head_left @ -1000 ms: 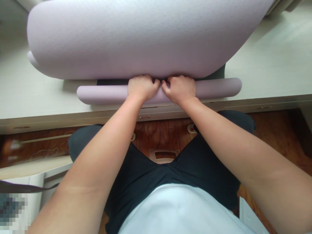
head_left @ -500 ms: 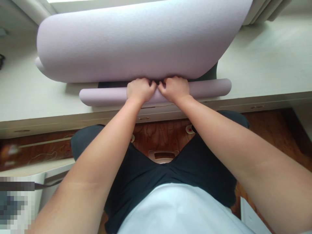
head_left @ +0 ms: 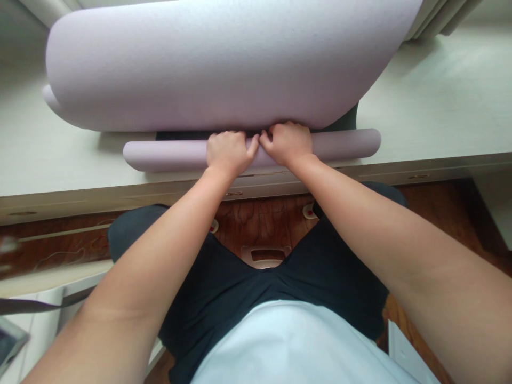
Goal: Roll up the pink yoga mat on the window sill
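A lilac mat, which looks like a yoga mat (head_left: 224,64), lies on a pale ledge. Its near end is a thin roll (head_left: 168,155), while the rest bulges up in a large curve behind. A dark strip (head_left: 344,118) shows between the roll and the bulge. My left hand (head_left: 231,151) is wrapped over the roll left of its middle, thumb pointing inward. Right beside it, my right hand (head_left: 286,143) grips the roll too, and the two thumbs nearly touch. Fingertips of both hands are hidden behind the roll.
The pale ledge (head_left: 440,117) has drawers (head_left: 264,186) along its front. A gathered curtain (head_left: 440,18) hangs at the top right. Between my knees a stool's edge (head_left: 266,257) shows above the wooden floor (head_left: 264,218). White furniture with a dark strap (head_left: 32,305) stands at lower left.
The view has shifted slightly, so the mat's left end sits further left and higher. Both hands keep their hold on the roll, with little visible movement.
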Demonstrator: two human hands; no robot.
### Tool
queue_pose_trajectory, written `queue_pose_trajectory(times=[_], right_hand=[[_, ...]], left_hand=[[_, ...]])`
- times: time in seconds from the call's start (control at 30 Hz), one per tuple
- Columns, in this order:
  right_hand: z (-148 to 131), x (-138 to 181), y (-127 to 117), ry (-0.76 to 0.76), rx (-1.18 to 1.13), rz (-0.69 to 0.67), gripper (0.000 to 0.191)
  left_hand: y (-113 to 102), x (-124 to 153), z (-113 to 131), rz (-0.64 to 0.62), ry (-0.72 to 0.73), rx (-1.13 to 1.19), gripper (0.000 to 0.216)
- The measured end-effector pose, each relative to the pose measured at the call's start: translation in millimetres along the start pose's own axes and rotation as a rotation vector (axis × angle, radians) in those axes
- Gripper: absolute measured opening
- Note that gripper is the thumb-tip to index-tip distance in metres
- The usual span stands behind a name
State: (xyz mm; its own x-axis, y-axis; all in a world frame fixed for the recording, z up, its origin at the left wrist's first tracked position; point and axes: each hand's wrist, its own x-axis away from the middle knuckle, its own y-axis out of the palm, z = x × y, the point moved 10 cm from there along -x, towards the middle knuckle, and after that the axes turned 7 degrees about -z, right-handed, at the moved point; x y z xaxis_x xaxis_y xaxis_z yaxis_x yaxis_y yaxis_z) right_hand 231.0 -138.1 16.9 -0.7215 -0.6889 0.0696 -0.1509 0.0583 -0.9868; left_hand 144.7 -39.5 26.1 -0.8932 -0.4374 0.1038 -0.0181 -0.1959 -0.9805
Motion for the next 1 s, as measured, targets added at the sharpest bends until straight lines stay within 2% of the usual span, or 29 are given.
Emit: queue_pose_trajectory(times=[0.37,0.77,1.0], right_hand=[[7.3,-11.7,1.1,0.024,-0.012,0.001,0.072],[6.9,-20.0,2.9,0.036,-0.088,-0.068,0.064],[8.1,-27.8,9.5,-0.021,-0.093,-0.010,0.066]], left_hand=[[7.0,-21.0,-6.4,-0.054,-0.057,0.022,0.071],[12.2,-33.7,-9.9,-0.088,-0.053,0.045,0.068],[11.9,-36.3,-12.7,-0.076,-0.034,0.060,0.067]])
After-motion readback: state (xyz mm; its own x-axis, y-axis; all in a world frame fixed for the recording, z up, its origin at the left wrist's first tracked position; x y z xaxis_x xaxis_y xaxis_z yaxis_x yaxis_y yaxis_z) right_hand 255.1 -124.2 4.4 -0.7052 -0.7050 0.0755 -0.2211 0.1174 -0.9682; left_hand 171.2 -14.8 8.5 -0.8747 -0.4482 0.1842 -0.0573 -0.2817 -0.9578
